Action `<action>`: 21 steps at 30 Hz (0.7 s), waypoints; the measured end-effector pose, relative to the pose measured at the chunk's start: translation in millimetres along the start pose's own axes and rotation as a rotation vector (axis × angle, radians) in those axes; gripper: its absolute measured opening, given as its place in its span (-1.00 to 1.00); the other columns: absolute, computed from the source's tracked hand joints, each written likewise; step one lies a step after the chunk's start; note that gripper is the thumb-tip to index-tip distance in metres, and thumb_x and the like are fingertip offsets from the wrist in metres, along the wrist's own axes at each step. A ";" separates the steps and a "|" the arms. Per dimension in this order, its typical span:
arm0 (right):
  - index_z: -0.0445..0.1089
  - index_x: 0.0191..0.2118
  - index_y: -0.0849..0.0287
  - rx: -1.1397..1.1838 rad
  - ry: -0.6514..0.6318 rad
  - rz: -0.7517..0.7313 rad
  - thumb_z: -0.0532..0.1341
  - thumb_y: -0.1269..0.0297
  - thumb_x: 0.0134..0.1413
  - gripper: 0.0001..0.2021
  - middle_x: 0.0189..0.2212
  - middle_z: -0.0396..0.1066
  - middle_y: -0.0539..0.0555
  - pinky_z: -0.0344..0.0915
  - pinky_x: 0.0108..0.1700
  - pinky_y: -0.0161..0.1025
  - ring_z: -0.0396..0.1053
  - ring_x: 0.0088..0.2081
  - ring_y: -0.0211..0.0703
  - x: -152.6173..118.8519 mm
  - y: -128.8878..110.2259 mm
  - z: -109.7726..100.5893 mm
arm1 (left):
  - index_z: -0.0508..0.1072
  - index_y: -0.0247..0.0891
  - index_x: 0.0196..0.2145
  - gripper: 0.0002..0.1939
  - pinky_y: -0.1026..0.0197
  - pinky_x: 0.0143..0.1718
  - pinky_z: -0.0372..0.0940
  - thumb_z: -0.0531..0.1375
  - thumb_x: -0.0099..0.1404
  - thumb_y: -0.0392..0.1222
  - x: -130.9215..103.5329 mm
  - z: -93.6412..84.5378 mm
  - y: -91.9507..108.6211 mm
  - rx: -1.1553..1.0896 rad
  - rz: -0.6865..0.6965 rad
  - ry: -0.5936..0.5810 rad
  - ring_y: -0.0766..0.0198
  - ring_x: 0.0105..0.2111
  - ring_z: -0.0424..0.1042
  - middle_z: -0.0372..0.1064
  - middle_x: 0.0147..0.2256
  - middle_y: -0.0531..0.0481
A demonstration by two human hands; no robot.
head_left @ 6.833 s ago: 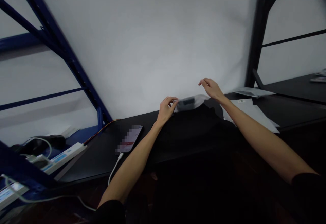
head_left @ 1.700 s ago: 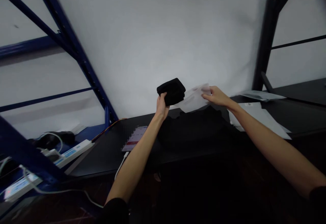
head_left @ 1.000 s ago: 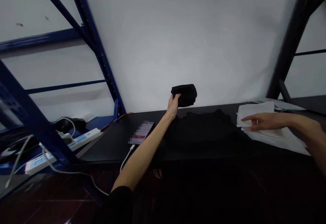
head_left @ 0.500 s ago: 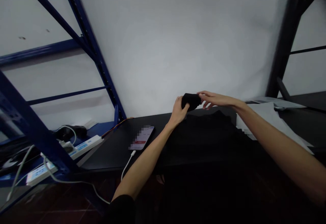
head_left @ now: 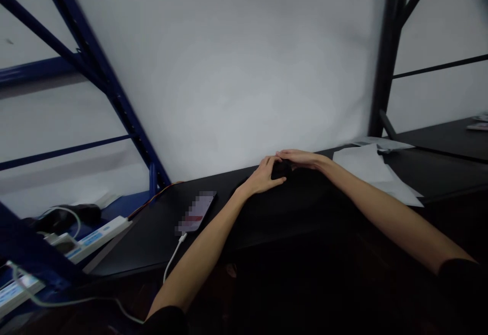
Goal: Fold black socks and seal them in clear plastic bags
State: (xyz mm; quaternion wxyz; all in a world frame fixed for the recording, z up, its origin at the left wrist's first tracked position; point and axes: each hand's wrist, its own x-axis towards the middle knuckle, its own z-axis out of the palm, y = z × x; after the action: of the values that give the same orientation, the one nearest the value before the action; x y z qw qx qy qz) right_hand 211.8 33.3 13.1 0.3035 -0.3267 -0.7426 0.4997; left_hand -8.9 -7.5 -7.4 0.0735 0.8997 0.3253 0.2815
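Both hands meet around a small black cloth bundle (head_left: 281,169) low over the dark tabletop. My left hand (head_left: 264,175) is wrapped around its left side, with the thumb along the near face and the fingers over the top. From the right, my right hand (head_left: 299,158) curves over the back and top of the bundle, its fingertips close against the left hand's fingers. Under and in front of the hands, more black cloth seems to lie on the tabletop, but it blends with the dark surface and its edges are hard to make out.
A phone (head_left: 198,212) with a white charging cable (head_left: 173,259) lies left of my left forearm. White paper sheets (head_left: 366,170) rest beyond my right forearm. Blue rack posts (head_left: 110,81) and a power strip (head_left: 101,236) stand at left; a white wall (head_left: 244,70) rises behind.
The bundle has come down toward the tabletop. My right hand, fingers spread at its right side before, has closed in over it. The view has shifted right.
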 end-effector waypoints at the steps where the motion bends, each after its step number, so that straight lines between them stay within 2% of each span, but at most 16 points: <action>1: 0.51 -0.15 0.08 -0.008 -0.008 -0.004 0.19 -0.16 0.29 -0.61 -0.20 0.48 0.13 0.44 -0.30 -0.17 0.40 -0.24 -0.09 0.4 0.6 0.5 | 0.22 -0.10 0.23 -0.36 -0.17 0.33 0.13 0.29 0.29 0.13 -0.3 0.3 0.1 -0.013 -0.023 -0.015 -0.07 0.26 0.19 0.16 0.22 -0.20; 5: 0.51 -0.19 0.08 -0.021 -0.064 0.017 0.19 -0.18 0.27 -0.60 -0.19 0.50 0.12 0.41 -0.32 -0.19 0.40 -0.25 -0.10 3.0 6.5 -1.6 | 0.21 -0.11 0.26 -0.28 -0.16 0.28 0.20 0.29 0.27 0.21 -0.8 0.1 0.3 -0.123 -0.094 -0.054 -0.05 0.21 0.28 0.19 0.22 -0.22; 9: 0.52 -0.12 0.09 0.011 -0.142 0.057 0.16 -0.26 0.26 -0.51 -0.18 0.52 0.14 0.42 -0.33 -0.18 0.43 -0.25 -0.08 5.4 14.3 -7.1 | 0.28 -0.18 0.22 -0.42 -0.12 0.22 0.26 0.14 0.42 0.21 0.5 -1.4 4.0 -0.242 -0.112 -0.061 0.02 0.13 0.37 0.30 0.17 -0.22; 14: 0.54 -0.09 0.12 0.049 -0.155 0.101 0.16 -0.30 0.24 -0.45 -0.16 0.55 0.16 0.44 -0.30 -0.16 0.47 -0.21 -0.03 6.1 19.3 -9.6 | 0.38 -0.09 0.17 -0.54 -0.07 0.31 0.17 -0.01 0.51 0.18 1.8 -3.8 10.2 -0.235 -0.107 -0.037 0.06 0.23 0.31 0.36 0.18 -0.13; 21: 0.53 -0.09 0.10 0.043 -0.174 0.119 0.18 -0.25 0.25 -0.50 -0.20 0.55 0.12 0.44 -0.29 -0.18 0.47 -0.24 -0.07 4.8 18.8 -8.0 | 0.39 -0.03 0.14 -0.56 -0.03 0.36 0.06 -0.03 0.50 0.19 2.7 -8.4 5.9 -0.244 -0.150 -0.097 0.08 0.25 0.27 0.34 0.17 -0.08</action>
State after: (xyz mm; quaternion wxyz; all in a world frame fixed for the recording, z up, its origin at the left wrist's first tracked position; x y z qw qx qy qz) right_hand 218.6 46.9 -1.4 0.2146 -0.3188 -0.7346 0.5592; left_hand -8.6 -10.9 2.7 0.2186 0.8699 0.3511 0.2687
